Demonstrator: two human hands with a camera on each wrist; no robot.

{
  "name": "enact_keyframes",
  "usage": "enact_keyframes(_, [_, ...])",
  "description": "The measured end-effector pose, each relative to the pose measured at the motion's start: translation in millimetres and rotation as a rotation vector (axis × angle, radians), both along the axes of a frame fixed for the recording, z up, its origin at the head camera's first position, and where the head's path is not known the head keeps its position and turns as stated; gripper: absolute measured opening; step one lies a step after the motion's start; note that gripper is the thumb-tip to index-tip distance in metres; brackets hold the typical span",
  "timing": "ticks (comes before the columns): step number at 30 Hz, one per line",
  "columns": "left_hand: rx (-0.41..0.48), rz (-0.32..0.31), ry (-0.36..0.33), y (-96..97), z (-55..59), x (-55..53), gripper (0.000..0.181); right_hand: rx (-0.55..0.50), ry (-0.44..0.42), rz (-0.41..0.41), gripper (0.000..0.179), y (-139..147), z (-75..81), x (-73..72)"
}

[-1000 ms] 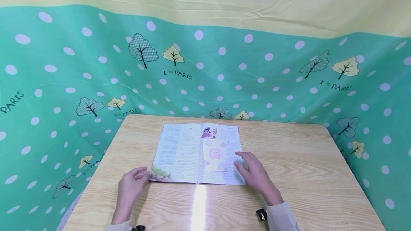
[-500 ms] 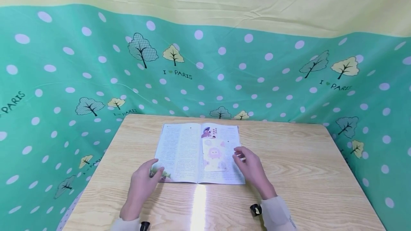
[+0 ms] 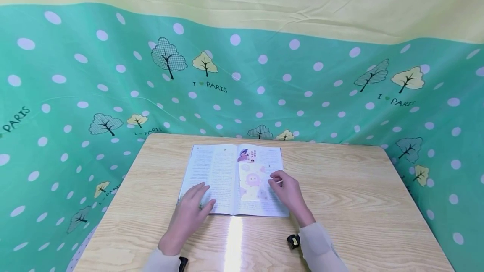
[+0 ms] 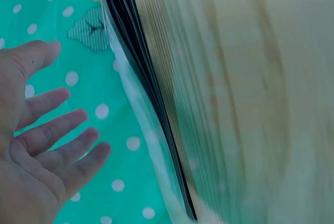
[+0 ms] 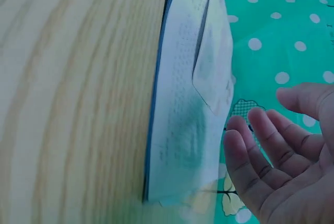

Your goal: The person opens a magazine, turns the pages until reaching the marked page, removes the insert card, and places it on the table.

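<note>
An open magazine [image 3: 221, 171] with printed pages lies flat on the table in the head view. On its right page is a pale card [image 3: 254, 192] with a pink cartoon figure, its edge slightly raised in the right wrist view. My left hand [image 3: 190, 212] hovers over the lower left page, which it partly hides, fingers spread and holding nothing. At the right page's outer edge, beside the card, is my right hand [image 3: 288, 192]. Its fingers are loosely bent with a gap to the thumb, and nothing shows between them in the right wrist view.
The wooden table [image 3: 340, 200] extends on both sides of the magazine. A green dotted cloth [image 3: 302, 79] with printed trees hangs behind and at both sides. A bright light reflection crosses the tabletop below the magazine's spine.
My left hand has moved right and up from the magazine's lower left corner to over the left page. The right hand has shifted left toward the card, its fingers more bent.
</note>
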State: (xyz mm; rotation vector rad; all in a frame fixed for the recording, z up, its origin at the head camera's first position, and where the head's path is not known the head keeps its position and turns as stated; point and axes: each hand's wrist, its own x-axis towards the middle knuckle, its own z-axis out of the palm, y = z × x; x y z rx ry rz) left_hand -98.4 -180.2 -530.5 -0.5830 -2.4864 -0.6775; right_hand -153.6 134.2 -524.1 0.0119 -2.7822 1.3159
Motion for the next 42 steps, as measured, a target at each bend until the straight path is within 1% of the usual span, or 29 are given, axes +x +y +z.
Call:
enact_keyframes(3, [0.028, -0.019, -0.031, 7.9, -0.9, -0.3, 0.047, 0.024, -0.026, -0.008, 0.012, -3.0, -3.4, -4.2])
enact_keyframes(6, [0.062, -0.02, -0.101, 15.6, -0.4, -1.0, 0.047, 0.037, -0.061, -0.023, 0.009, -4.8, -6.8, -7.5])
enact_keyframes(9, [0.091, -0.002, -0.179, 22.3, 0.6, -2.1, 0.046, 0.042, -0.087, -0.038, 0.008, -5.9, -9.8, -10.2])
enact_keyframes(11, [0.103, 0.014, -0.215, 25.6, 1.0, -2.8, 0.047, 0.046, -0.097, -0.041, 0.008, -6.6, -11.4, -11.7])
enact_keyframes(14, [0.117, 0.033, -0.256, 28.8, 1.6, -3.1, 0.047, 0.046, -0.103, -0.04, 0.008, -7.8, -13.3, -14.2])
enact_keyframes(18, [0.135, 0.042, -0.301, 30.8, 1.5, -3.1, 0.046, 0.063, -0.103, -0.03, 0.006, -8.9, -14.7, -17.1])
enact_keyframes(22, [0.142, 0.046, -0.32, 31.6, 1.3, -3.6, 0.046, 0.096, -0.123, -0.028, 0.006, -9.6, -15.6, -20.2])
enact_keyframes(35, [0.151, 0.045, -0.31, 31.1, 0.0, -6.5, 0.043, 0.2, -0.188, -0.019, 0.006, -13.7, -15.4, -25.6])
enact_keyframes(42, [0.157, 0.049, -0.341, 31.2, 0.2, -6.0, 0.043, 0.231, -0.212, -0.013, 0.005, -16.1, -14.7, -27.2])
